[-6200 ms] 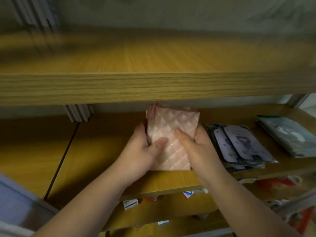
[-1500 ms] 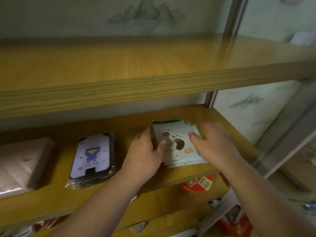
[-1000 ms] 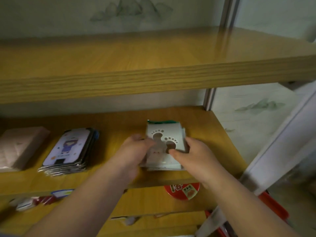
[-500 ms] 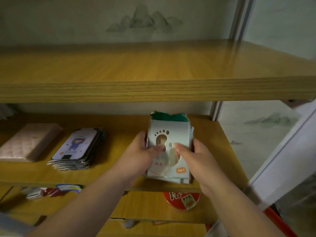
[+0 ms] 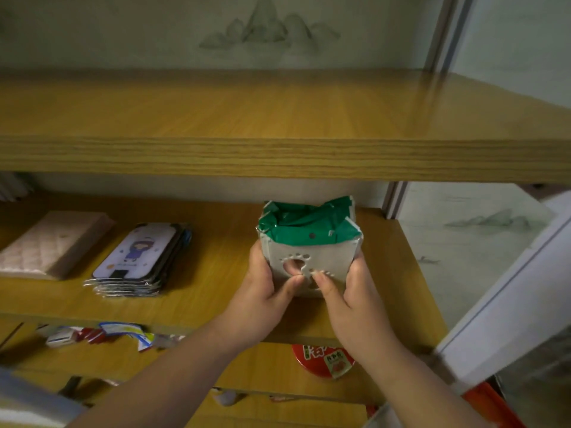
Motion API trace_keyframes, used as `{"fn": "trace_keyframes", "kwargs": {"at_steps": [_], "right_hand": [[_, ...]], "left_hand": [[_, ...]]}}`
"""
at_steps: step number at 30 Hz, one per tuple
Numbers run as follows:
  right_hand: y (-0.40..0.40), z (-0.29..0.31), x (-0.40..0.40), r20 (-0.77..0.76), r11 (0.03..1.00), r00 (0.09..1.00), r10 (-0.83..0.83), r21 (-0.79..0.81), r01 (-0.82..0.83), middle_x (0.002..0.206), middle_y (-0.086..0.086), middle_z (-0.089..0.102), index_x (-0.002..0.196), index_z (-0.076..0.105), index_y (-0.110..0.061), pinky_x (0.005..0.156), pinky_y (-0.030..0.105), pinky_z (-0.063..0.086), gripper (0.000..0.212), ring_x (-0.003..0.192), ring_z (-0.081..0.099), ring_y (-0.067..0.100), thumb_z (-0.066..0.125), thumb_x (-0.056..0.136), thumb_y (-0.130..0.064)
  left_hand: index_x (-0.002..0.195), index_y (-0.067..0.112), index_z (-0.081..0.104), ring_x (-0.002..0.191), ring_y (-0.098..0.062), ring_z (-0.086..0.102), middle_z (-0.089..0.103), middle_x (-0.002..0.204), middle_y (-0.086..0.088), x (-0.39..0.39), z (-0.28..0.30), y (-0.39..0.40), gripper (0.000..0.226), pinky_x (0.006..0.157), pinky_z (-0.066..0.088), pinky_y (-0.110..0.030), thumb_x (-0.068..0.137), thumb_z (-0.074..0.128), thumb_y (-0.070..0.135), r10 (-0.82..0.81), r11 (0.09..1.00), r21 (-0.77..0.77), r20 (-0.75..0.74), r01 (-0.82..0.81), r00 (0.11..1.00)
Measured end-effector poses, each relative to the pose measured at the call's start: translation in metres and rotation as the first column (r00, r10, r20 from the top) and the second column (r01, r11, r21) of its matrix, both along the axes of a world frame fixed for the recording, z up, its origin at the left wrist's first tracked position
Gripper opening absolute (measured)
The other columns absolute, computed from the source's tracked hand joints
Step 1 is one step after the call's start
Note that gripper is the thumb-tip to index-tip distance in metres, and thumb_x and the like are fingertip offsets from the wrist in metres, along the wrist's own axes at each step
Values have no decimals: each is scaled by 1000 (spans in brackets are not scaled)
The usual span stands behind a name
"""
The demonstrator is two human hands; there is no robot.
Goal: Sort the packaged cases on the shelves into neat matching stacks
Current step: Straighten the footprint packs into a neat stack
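My left hand (image 5: 262, 291) and right hand (image 5: 352, 301) grasp the stack of footprint cases (image 5: 309, 251) from either side, thumbs on its face, held upright over the middle shelf (image 5: 216, 282) near its right end. Cartoon-figure cases (image 5: 139, 257) and pink quilted cases (image 5: 46, 242) lie stacked toward the left end.

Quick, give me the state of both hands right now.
Left hand: grips the left side of the footprint-case stack.
Right hand: grips the stack's right side.
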State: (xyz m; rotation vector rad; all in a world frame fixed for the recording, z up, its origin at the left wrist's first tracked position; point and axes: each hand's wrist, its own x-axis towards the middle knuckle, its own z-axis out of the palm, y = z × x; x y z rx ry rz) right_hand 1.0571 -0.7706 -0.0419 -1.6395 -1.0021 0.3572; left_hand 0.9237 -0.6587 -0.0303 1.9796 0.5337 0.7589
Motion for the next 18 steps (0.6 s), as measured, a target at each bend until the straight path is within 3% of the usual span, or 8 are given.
{"fn": "trace_keyframes", "kwargs": {"at_steps": [4,7,9,13,16,18], "right_hand": [[6,2,4,50,997,996,-68,-30,70,121,-29,55,134,35,-53,84,19,51,54,113,53,-8,65,90,-41],[6,0,9,59,993,992,-114,-21,116,120,-28,56,131,41,-49,88,21,51,55,114,53,-7,70,85,-41],[7,0,10,53,990,989,-138,-14,138,119,-29,56,129,44,-48,88,22,52,55,112,53,-8,73,82,-42],[9,5,14,97,987,984,-152,-32,156,117,-28,56,131,45,-46,81,18,49,58,109,53,-7,74,82,-42],[6,7,14,176,990,977,-122,-51,133,116,-35,48,132,38,-49,77,13,44,57,107,49,-12,69,85,-42],[3,5,10,196,992,976,-95,-63,109,125,-27,47,137,32,-47,80,15,45,58,113,48,-6,63,88,-44]], "left_hand": [[143,24,26,127,3,51,53,131,22,4,1,5,63,99,48,-19,96,66,10,-13,999,-50,-25,12,1000],[145,29,30,132,-11,49,51,139,5,5,0,3,64,108,47,-40,95,68,16,39,997,-60,-34,-41,999],[145,32,32,134,-16,48,50,141,0,6,0,1,63,109,45,-46,95,68,18,63,996,-56,-22,-64,998],[140,47,32,132,-9,45,44,138,7,7,5,3,61,112,42,-46,94,68,29,70,995,-68,-37,-73,997],[147,39,27,136,-11,42,43,144,6,6,6,0,65,112,42,-46,95,66,33,35,998,-53,-54,-37,998],[153,33,23,140,-17,40,43,149,1,5,5,-5,70,113,40,-49,97,64,28,25,999,-37,-48,-26,999]]}}
